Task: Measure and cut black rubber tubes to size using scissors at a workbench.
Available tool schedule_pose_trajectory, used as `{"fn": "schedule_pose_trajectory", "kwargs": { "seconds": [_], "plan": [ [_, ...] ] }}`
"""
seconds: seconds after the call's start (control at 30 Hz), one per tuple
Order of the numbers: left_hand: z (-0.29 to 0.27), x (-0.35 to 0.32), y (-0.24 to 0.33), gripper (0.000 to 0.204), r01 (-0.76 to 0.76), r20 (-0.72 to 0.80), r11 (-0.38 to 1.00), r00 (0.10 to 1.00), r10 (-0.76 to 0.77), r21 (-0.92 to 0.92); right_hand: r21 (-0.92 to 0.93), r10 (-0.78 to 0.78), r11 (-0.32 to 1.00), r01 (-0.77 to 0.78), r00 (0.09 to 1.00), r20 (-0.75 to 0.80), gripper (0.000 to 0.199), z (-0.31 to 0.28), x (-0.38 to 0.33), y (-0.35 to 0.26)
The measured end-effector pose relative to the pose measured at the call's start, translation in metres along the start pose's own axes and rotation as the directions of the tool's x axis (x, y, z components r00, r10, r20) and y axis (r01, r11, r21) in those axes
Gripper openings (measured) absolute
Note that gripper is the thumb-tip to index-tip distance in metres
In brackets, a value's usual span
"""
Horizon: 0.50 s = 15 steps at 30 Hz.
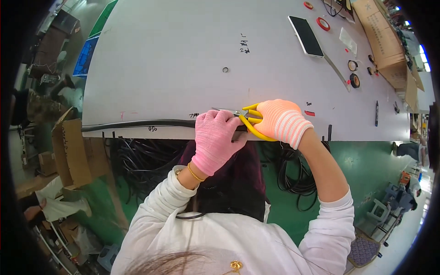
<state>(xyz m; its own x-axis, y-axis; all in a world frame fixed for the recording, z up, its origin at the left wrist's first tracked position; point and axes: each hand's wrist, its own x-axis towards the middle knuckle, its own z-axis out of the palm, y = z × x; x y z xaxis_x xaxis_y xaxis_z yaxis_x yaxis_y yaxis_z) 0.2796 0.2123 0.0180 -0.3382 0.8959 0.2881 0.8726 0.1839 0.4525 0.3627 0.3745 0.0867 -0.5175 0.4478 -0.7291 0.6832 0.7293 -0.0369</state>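
My left hand (214, 141), in a pink glove, is closed around a thick black cable (151, 123) near the table's front edge. The cable runs from my hand to the table's left edge. In an orange striped glove, my right hand (280, 120) grips the yellow handles of a pair of cutters (246, 116). The handles are spread apart, and the metal jaws point left, close to my left fingertips. My left fingers partly hide the cable's end, so I cannot tell whether the jaws touch it.
A small metal ring (225, 69) lies mid-table. Toward the back right are a phone (306, 35), a steel ruler (337, 71), tape rolls (323, 24) and a cardboard box (382, 34). A marker pen (376, 113) lies at the right. Coiled black cables (295, 172) hang below the front edge.
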Motion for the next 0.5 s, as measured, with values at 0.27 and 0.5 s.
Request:
{"fn": "schedule_pose_trajectory", "kwargs": {
  "seconds": [0.27, 0.5],
  "plan": [
    [0.006, 0.002, 0.003, 0.030, 0.030, 0.018, 0.998, 0.999, -0.031, 0.049, 0.016, -0.056, 0.998, 0.057, 0.997, -0.054, 0.049, 0.006, 0.000, 0.007],
    [-0.004, 0.015, 0.009, 0.029, 0.087, 0.187, 0.992, 0.977, -0.102, 0.086, 0.105, -0.092, 0.986, 0.130, 0.948, -0.306, 0.043, 0.032, -0.006, 0.018]
  ]
}}
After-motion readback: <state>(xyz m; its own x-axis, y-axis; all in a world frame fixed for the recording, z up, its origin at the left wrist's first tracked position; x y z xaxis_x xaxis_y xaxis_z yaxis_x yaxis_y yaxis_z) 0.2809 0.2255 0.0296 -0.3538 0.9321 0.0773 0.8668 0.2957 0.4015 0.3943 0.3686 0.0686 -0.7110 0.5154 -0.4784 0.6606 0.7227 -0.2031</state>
